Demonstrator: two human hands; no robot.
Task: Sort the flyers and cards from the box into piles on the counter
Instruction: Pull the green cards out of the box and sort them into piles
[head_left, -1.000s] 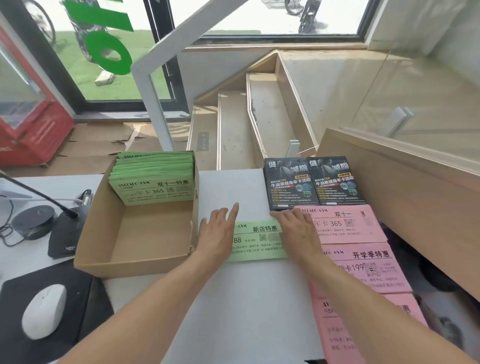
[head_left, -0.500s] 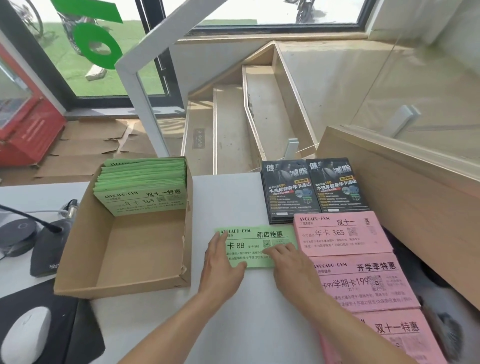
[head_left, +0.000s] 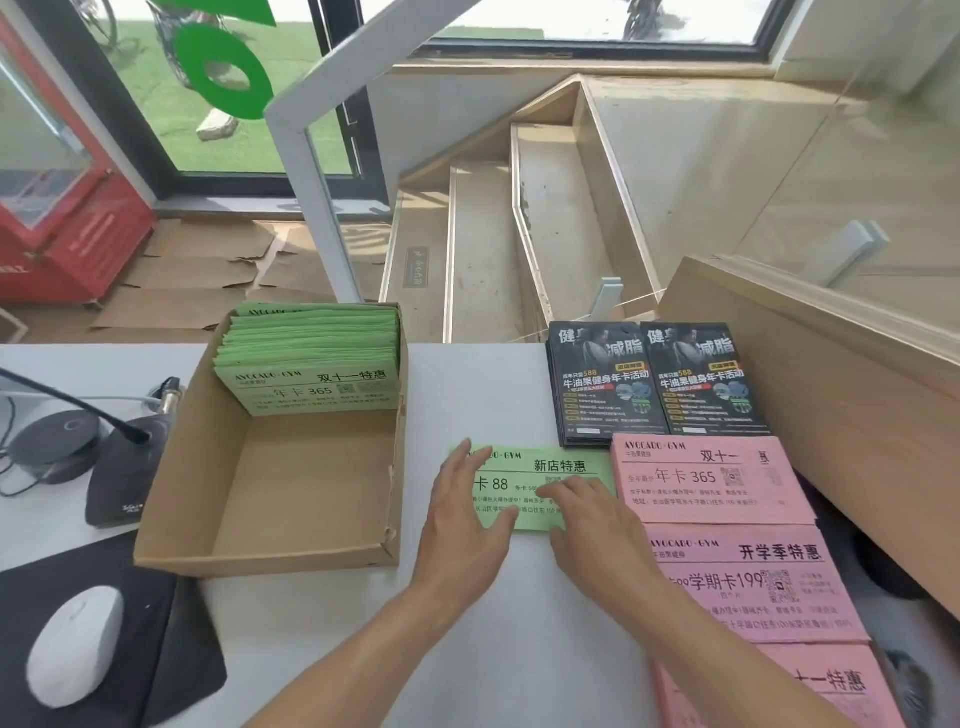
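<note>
Seen from above, on a white counter. Both hands flat on a single green card lying between a cardboard box and the pink piles. Left hand with fingers straight and slightly spread, pressing the card's left end. Right hand with fingers straight and close together, resting on the card's lower right part. No pinching, no lifting; palms down on the paper.

Inside the box, at its far end, a thick stack of green cards leaning against the back wall; near half of the box bare cardboard. Beyond the green card, two piles of black flyers side by side. To the right, a column of pink cards: one pile just beside the green card, touching or nearly so, a second pile nearer, a third at the bottom edge. Left of the box, a desk microphone and a white mouse on a dark pad.

Step in hand, by the look of it: squaring and settling the first card of a new green pile. Next move likely calls for freeing one hand, reaching into the box, and pinching off more green cards from the stack without dragging the laid card askew.
</note>
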